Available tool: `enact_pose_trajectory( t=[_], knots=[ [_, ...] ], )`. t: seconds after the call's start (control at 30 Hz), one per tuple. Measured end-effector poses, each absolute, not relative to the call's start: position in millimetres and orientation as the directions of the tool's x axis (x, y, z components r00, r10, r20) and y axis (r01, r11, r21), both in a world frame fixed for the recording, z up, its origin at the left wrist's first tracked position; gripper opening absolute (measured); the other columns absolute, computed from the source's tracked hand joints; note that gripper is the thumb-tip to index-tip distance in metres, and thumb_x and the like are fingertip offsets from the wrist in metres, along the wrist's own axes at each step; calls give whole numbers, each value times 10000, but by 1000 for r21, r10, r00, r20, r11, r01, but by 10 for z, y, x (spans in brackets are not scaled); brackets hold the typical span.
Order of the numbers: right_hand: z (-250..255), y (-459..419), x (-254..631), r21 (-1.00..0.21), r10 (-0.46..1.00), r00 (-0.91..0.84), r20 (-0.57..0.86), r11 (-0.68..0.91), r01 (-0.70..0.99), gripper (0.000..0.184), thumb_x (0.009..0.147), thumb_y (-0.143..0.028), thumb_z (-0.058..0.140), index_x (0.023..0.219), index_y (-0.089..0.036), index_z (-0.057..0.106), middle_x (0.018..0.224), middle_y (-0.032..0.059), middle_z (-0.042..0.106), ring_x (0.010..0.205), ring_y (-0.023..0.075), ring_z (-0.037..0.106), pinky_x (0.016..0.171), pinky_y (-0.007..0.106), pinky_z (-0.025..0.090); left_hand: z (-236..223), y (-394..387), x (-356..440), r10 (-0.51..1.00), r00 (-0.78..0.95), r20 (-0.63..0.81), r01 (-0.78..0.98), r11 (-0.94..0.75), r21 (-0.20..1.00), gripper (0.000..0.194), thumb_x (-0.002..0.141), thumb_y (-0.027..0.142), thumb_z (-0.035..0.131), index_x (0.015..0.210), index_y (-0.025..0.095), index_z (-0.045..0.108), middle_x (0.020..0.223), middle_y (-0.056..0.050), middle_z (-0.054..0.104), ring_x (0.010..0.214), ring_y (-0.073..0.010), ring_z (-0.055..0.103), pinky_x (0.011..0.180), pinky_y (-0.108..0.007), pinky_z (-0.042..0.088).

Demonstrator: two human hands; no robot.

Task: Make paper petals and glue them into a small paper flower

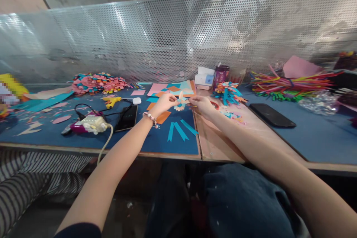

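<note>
Between my two hands, above the blue mat, is a paper flower (181,103) with pale cream and light blue petals. My left hand (166,103), with a beaded bracelet at its wrist, pinches the flower's left side. On the right side, my right hand (203,105) has its fingers closed at the flower's edge. Under and beside my left hand lie orange paper pieces (163,118). Closer to me, teal paper strips (180,131) with notched ends rest on the mat. Red-handled scissors (214,105) lie partly hidden just beyond my right hand.
A yellow glue gun (112,102), a phone (126,118) and a power strip (92,124) with cables lie left. Another black phone (272,115) is right. Behind stand a paper flower bunch (227,93), a purple cup (222,72) and colourful pipe cleaners (292,84). A perforated metal panel (167,41) borders the table.
</note>
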State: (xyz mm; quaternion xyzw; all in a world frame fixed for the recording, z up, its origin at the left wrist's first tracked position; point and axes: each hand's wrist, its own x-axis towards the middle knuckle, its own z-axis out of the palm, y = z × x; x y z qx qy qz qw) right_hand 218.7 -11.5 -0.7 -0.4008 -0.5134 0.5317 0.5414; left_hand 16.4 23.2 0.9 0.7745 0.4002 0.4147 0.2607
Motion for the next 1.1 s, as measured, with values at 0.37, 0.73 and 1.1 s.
enact_pose_trajectory(
  t=[0.37, 0.73, 1.1],
  knots=[
    [-28, -97, 2193, -975, 977, -135, 163, 138, -177, 84, 829, -104, 626, 754, -135, 604, 695, 44, 657, 667, 127, 654, 578, 214, 519, 26, 209, 179, 837, 321, 444, 414, -545, 729, 207, 701, 306, 719, 758, 135, 617, 780, -60, 647, 725, -160, 597, 667, -302, 454],
    [-61, -62, 2207, -973, 968, -172, 186, 157, -166, 49, 832, -139, 625, 783, -138, 622, 720, 41, 657, 650, 125, 642, 589, 229, 526, 63, 165, 191, 838, 311, 448, 434, -545, 717, 177, 707, 275, 718, 751, 138, 614, 762, -52, 638, 693, -145, 583, 649, -291, 451],
    [32, -115, 2181, -978, 986, -97, 135, 117, -174, 185, 895, -282, 531, 906, -132, 639, 798, 69, 667, 674, 135, 632, 548, 225, 518, 86, 138, 198, 839, 323, 437, 373, -537, 756, 183, 714, 283, 705, 745, 140, 594, 796, -55, 640, 732, -149, 601, 687, -287, 459]
  ],
)
